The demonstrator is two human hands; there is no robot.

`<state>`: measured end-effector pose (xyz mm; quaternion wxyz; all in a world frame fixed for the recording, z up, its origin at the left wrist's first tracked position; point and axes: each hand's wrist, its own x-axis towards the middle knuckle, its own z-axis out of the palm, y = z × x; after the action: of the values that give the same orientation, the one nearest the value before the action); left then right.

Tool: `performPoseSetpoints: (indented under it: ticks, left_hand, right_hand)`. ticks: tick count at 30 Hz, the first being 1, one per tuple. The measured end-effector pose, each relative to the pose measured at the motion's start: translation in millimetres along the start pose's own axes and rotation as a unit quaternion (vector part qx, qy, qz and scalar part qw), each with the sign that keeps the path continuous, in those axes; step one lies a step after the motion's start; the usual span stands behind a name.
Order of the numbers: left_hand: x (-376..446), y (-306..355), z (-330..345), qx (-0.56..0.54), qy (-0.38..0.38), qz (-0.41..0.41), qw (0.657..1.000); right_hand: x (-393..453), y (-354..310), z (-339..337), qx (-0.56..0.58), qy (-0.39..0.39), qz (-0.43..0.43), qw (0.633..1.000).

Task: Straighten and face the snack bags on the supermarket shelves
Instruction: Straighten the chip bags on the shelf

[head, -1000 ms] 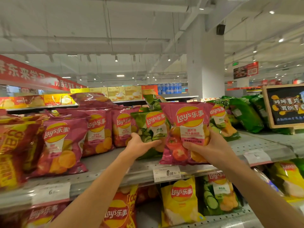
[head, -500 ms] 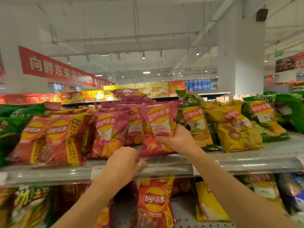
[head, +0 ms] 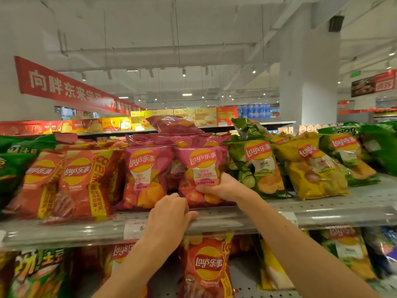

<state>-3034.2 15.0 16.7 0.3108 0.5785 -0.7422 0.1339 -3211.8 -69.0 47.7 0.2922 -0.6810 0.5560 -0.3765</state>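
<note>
Both forearms are bare below the pink chip bag (head: 202, 175): no sleeves, watch or rings on left hand (head: 169, 214) or right hand (head: 223, 187).

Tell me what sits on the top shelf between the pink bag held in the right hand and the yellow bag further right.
In the head view, a green cucumber bag stands between the pink bag gripped by the right hand and the yellow bag.
</note>
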Motion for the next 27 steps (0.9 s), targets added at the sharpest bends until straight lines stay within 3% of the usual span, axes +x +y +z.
performPoseSetpoints:
  ticks: [4, 7, 11, 15, 19, 24, 27]
  left_hand:
    - [1, 1, 3, 0.01, 0.001, 0.0, 1.0]
    - [2, 19, 8, 0.012, 0.045, 0.022, 0.999]
    - [13, 75, 16, -0.104, 0.099, 0.061, 0.988]
    - [30, 150, 39, -0.217, 0.099, 0.062, 0.969]
    - [53, 230, 69, -0.304, 0.084, 0.003, 0.949]
    - [86, 299, 98, -0.323, -0.013, -0.114, 0.939]
    - [102, 315, 107, -0.351, -0.068, -0.205, 0.911]
  right_hand:
    - [-15, -3, -10, -0.072, 0.04, 0.0, 0.997]
    - [-35, 2, -26, -0.061, 0.072, -0.055, 0.994]
    - [-64, 21, -74, -0.04, 0.131, -0.108, 0.985]
    - [-90, 63, -145, -0.034, 0.185, -0.113, 0.976]
    - [-105, 119, -227, -0.046, 0.249, -0.082, 0.964]
    - [-102, 182, -320, -0.075, 0.329, -0.057, 0.94]
    - [-84, 206, -357, -0.135, 0.289, -0.029, 0.947]
